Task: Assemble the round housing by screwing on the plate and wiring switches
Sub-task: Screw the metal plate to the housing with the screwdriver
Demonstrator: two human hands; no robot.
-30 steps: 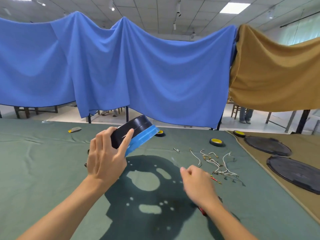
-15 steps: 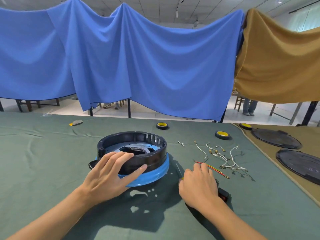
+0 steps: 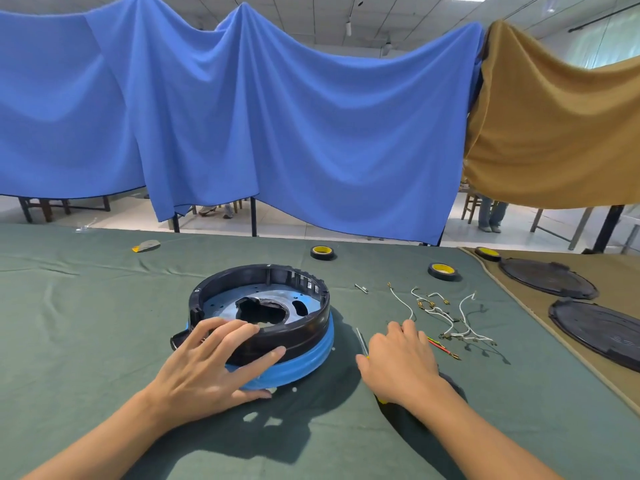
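Note:
The round housing [image 3: 304, 337], a black ring on a blue band, lies open side up on the green cloth. A grey metal plate [image 3: 225, 301] with a large middle hole sits inside it. My left hand [image 3: 211, 365] grips the near rim, fingers over the top and thumb against the blue band. My right hand [image 3: 398, 358] rests palm down to the right, over a yellow-handled screwdriver [image 3: 361, 339] whose shaft pokes out by the thumb. Its grip is hidden. White wires [image 3: 446, 315] with metal terminals and a red wire [image 3: 441, 346] lie just beyond its fingers.
Two yellow-cored black tape rolls [image 3: 322, 252] [image 3: 442, 270] lie farther back, with a small screw [image 3: 361, 288] between them. On the brown cloth at right are a third roll [image 3: 486, 252] and two black round covers [image 3: 547, 277] [image 3: 602, 332]. Blue and tan sheets hang behind.
My left hand has brought the housing down from the air onto the cloth, open side up, and keeps hold of its rim. My right hand stays low by the wires.

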